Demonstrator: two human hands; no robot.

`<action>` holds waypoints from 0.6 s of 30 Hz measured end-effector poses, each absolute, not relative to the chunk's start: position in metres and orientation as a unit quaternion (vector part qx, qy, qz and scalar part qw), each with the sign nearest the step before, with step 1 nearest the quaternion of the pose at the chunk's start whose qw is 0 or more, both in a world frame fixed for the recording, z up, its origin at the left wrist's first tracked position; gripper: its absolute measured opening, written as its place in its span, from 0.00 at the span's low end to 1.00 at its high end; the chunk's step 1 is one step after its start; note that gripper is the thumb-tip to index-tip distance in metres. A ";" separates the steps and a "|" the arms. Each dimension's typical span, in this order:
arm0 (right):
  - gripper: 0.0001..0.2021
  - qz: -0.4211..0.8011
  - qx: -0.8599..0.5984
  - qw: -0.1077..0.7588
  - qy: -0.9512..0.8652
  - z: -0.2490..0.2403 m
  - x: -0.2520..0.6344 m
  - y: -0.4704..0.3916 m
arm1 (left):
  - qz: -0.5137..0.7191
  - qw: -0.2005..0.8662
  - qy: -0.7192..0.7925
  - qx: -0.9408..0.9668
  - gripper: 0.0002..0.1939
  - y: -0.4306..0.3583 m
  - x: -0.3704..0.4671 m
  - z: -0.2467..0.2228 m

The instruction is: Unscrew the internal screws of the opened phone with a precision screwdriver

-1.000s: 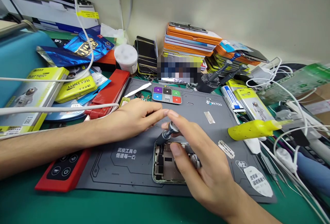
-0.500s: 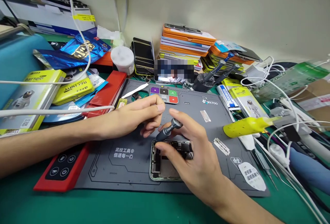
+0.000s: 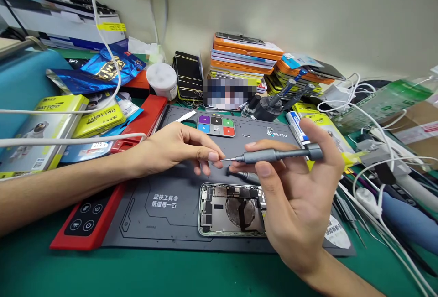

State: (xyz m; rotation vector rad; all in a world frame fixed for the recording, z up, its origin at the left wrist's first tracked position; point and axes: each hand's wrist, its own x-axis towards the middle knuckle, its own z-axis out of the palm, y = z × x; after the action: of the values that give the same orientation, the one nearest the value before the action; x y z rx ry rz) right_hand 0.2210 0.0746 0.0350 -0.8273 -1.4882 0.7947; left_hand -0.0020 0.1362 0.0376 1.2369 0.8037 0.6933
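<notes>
My right hand (image 3: 301, 192) holds a grey precision screwdriver (image 3: 270, 155) almost level, its thin bit pointing left. At the bit's end, the thumb and index finger of my left hand (image 3: 185, 148) are pinched together. Anything between those fingertips is too small to make out. Below the hands lies an opened phone (image 3: 219, 224) with its inner boards and a round coil showing. My right hand covers its right end. A second dark screwdriver (image 3: 248, 177) rests on the grey work mat (image 3: 137, 228) just behind the phone, partly hidden by my right hand.
A red device with touch buttons (image 3: 82, 224) borders the mat's left side. Behind are a coloured tile tray (image 3: 216, 125), a screwdriver holder (image 3: 270, 107) and stacked boxes (image 3: 246, 53). Battery boxes (image 3: 44, 128) lie left. White cables (image 3: 386, 151) tangle at right; another crosses my left forearm.
The screwdriver has come up off the phone and turned from steep to nearly level. My right hand has risen and moved right, opening the phone's inside to view. My left fingertips now meet the bit.
</notes>
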 end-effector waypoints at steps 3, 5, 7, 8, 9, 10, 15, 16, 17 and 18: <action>0.29 0.332 -0.356 0.585 -0.649 0.034 0.221 0.075 | 0.301 0.702 0.353 0.540 0.03 0.135 0.000 0.040; 0.29 0.332 -0.352 0.585 -0.651 0.034 0.221 0.075 | 0.300 0.707 0.350 0.537 0.04 0.135 0.000 0.041; 0.29 0.335 -0.352 0.585 -0.649 0.035 0.221 0.075 | 0.299 0.708 0.343 0.540 0.05 0.134 0.000 0.041; 0.29 0.338 -0.353 0.585 -0.647 0.035 0.221 0.075 | 0.299 0.708 0.338 0.543 0.05 0.134 -0.001 0.041; 0.30 0.342 -0.354 0.585 -0.644 0.036 0.222 0.075 | 0.298 0.708 0.334 0.546 0.05 0.134 -0.001 0.041; 0.30 0.346 -0.355 0.585 -0.642 0.036 0.222 0.075 | 0.299 0.706 0.331 0.550 0.05 0.133 -0.002 0.041; 0.30 0.350 -0.363 0.583 -0.637 0.034 0.224 0.076 | 0.307 0.690 0.325 0.569 0.02 0.132 -0.003 0.039; 0.30 0.347 -0.368 0.580 -0.639 0.034 0.224 0.076 | 0.306 0.690 0.325 0.569 0.02 0.132 -0.003 0.038; 0.30 0.343 -0.374 0.577 -0.640 0.034 0.224 0.076 | 0.304 0.691 0.326 0.569 0.02 0.133 -0.003 0.038; 0.31 0.338 -0.378 0.575 -0.642 0.034 0.224 0.076 | 0.302 0.692 0.327 0.569 0.01 0.133 -0.003 0.038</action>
State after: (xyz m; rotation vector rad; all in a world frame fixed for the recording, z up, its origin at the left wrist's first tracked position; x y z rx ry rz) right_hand 0.2243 0.0764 0.0338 -0.8864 -1.5033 0.7911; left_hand -0.0026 0.1328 0.0383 1.2707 0.7299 0.6747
